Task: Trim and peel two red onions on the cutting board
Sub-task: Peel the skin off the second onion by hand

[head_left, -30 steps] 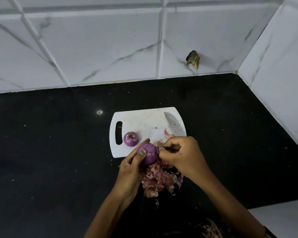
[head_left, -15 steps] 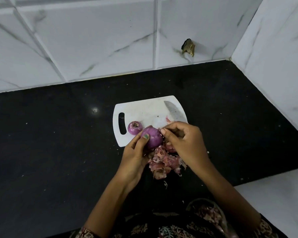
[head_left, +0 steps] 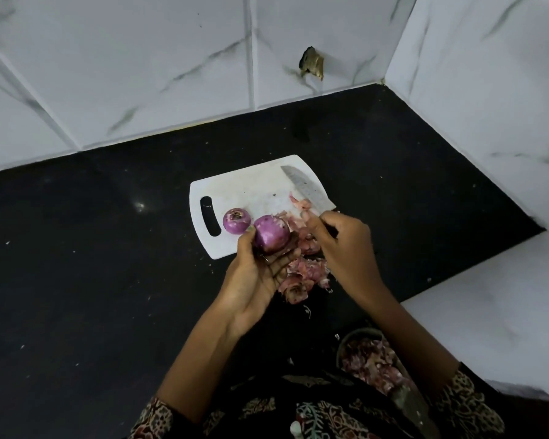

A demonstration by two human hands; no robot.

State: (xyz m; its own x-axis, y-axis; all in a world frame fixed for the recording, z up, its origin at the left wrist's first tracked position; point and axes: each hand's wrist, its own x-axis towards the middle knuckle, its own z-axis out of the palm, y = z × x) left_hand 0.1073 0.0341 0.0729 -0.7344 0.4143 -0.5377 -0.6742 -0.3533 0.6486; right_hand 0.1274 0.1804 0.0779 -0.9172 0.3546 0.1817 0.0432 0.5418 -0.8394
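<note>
A peeled red onion lies in my left hand, which holds it palm up with fingers cupped round it, just over the near edge of the white cutting board. A second peeled onion sits on the board beside the handle slot, cut end up. The knife lies on the board's right side with its blade pointing away from me. My right hand is at the knife's handle end with fingers curled over the handle, which is hidden beneath them.
A heap of pink onion skins lies on the black counter at the board's near right corner. A round bowl of skins sits near my body, under my right forearm. Tiled walls close the back and right.
My right hand has left the onion and moved right to the knife's handle. My left hand has turned palm up with the onion in it.
</note>
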